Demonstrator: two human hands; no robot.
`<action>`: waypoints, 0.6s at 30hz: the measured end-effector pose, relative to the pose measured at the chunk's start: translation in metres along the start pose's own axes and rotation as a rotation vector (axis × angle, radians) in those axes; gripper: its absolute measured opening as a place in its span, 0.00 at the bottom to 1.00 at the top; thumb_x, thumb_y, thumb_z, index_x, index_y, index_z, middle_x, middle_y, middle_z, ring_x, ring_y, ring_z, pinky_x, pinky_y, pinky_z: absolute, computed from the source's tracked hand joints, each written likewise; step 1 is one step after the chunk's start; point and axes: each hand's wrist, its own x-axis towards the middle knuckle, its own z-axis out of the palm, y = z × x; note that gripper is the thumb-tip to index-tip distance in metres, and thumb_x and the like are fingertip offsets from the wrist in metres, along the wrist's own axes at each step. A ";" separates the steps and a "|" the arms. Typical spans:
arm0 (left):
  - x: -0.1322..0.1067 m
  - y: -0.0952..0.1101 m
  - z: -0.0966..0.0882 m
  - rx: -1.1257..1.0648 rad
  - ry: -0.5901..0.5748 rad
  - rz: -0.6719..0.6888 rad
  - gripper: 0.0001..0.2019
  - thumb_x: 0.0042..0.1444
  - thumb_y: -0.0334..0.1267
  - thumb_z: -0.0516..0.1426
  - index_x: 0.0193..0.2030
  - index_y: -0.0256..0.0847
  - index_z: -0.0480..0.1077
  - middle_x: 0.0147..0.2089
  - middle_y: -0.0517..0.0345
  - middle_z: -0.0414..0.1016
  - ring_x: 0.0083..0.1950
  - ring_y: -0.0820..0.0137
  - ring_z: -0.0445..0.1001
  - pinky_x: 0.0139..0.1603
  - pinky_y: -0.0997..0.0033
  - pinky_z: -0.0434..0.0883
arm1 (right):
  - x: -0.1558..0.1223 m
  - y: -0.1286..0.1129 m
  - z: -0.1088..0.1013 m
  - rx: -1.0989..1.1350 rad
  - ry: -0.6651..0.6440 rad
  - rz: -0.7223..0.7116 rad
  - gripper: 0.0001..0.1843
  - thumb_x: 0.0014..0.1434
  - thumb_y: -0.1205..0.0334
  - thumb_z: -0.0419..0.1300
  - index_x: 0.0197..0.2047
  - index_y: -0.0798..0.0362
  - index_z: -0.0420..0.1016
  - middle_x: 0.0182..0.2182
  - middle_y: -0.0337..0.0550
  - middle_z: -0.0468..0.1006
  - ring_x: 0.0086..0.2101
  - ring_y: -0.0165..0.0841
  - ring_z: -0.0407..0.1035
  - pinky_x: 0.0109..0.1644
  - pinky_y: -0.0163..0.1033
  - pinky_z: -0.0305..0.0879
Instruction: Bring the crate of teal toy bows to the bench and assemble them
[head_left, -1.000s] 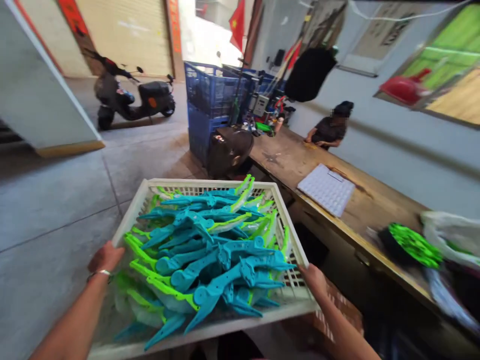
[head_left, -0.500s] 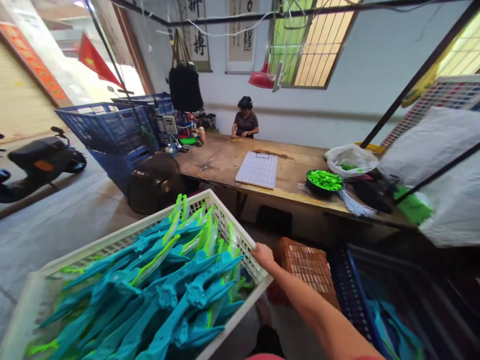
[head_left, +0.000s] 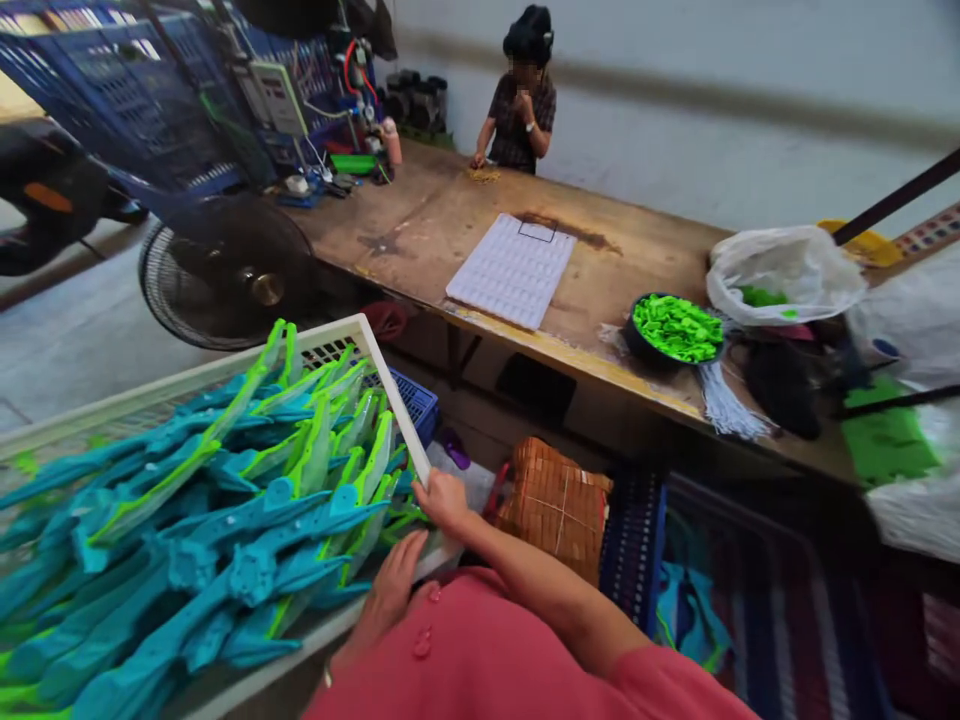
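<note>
A white plastic crate (head_left: 396, 405) fills the lower left, tilted in view. Heaped inside are turquoise plastic parts (head_left: 251, 575) with long pointed arms, mixed with lime-green strips (head_left: 307, 450) that have clear sections. My right hand (head_left: 444, 500) is closed round the crate's right-hand rim, close to its near corner. Just below it, my left hand (head_left: 394, 585) lies over the near rim, fingers pointing toward that corner; its fingertips are partly hidden. Both hands are close to my red shirt.
Ahead stands a long wooden table (head_left: 420, 240) bearing a white gridded sheet (head_left: 514, 270) and a bowl of green pieces (head_left: 679, 328). Behind it sits a person (head_left: 525, 110). A floor fan (head_left: 225, 275), a woven basket (head_left: 555, 495) and a dark blue crate (head_left: 637, 560) stand around me.
My view has dipped and come nearer the table. My left hand has appeared on the crate's near rim, while my right hand keeps its hold. The seated person has raised one hand to the face.
</note>
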 end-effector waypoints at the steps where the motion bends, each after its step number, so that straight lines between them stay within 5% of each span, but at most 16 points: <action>1: 0.011 0.007 0.004 -0.014 -0.029 0.002 0.38 0.61 0.57 0.50 0.72 0.36 0.61 0.71 0.26 0.63 0.75 0.43 0.60 0.77 0.49 0.59 | 0.001 0.001 -0.001 0.013 -0.003 -0.025 0.29 0.73 0.41 0.52 0.55 0.60 0.77 0.47 0.59 0.83 0.47 0.46 0.79 0.49 0.42 0.70; 6: 0.041 0.029 0.000 -0.019 -0.027 -0.138 0.36 0.57 0.54 0.53 0.69 0.38 0.60 0.64 0.27 0.71 0.66 0.43 0.72 0.66 0.50 0.70 | 0.011 0.033 -0.012 0.037 -0.055 -0.200 0.29 0.77 0.45 0.45 0.45 0.55 0.80 0.42 0.48 0.84 0.44 0.36 0.77 0.46 0.34 0.66; 9: 0.045 0.037 0.005 -0.002 0.015 -0.168 0.38 0.55 0.58 0.54 0.68 0.40 0.61 0.65 0.27 0.71 0.67 0.41 0.71 0.66 0.47 0.69 | 0.024 0.078 -0.036 -0.069 -0.026 -0.178 0.16 0.73 0.52 0.56 0.45 0.54 0.79 0.40 0.44 0.83 0.42 0.34 0.76 0.43 0.32 0.63; 11: 0.046 0.041 0.011 -0.056 0.047 -0.166 0.34 0.55 0.59 0.54 0.66 0.48 0.64 0.64 0.34 0.74 0.66 0.44 0.73 0.65 0.48 0.70 | 0.041 0.114 -0.065 -0.163 0.024 -0.121 0.11 0.69 0.58 0.60 0.49 0.55 0.77 0.42 0.46 0.82 0.43 0.34 0.75 0.45 0.32 0.63; 14: 0.047 0.041 0.025 -0.204 0.119 -0.202 0.26 0.58 0.61 0.50 0.60 0.58 0.70 0.59 0.44 0.80 0.61 0.48 0.77 0.61 0.50 0.73 | 0.079 0.164 -0.124 -0.316 0.136 -0.027 0.16 0.69 0.65 0.55 0.58 0.58 0.72 0.52 0.52 0.79 0.50 0.36 0.73 0.52 0.34 0.64; 18: 0.050 0.030 0.048 -0.249 0.089 -0.433 0.27 0.55 0.62 0.51 0.60 0.65 0.73 0.55 0.49 0.83 0.61 0.47 0.78 0.62 0.47 0.73 | 0.141 0.217 -0.213 -0.528 0.274 0.034 0.25 0.65 0.73 0.50 0.64 0.62 0.68 0.59 0.61 0.74 0.57 0.41 0.70 0.61 0.40 0.63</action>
